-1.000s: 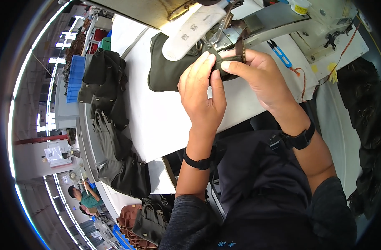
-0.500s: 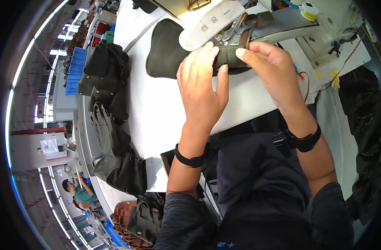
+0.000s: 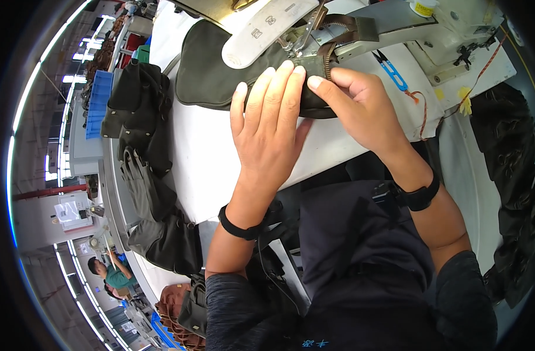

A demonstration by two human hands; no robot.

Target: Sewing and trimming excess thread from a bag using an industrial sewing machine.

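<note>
A dark olive bag piece lies on the white table under the stitching end of a sewing machine. My left hand rests flat on its near side, fingers stretched out and thumb partly tucked beneath. At the piece's right end, my right hand is closed on the edge, thumb on top and index finger curled beside a brass-toothed zipper. The zipper's brown tape curves up behind the fingers onto the machine bed. The machine's metal foot is just beyond my left fingertips.
Blue-handled thread snips lie right of my right hand, by an orange cord. Finished-looking dark bags line the table's left side; brown bags sit lower. Dark pieces hang at right. A person in green works far left.
The whole view has shifted, so machine and bag piece appear farther left. My left thumb has drawn in under the palm. My right hand has moved nearer, uncovering the thread snips.
</note>
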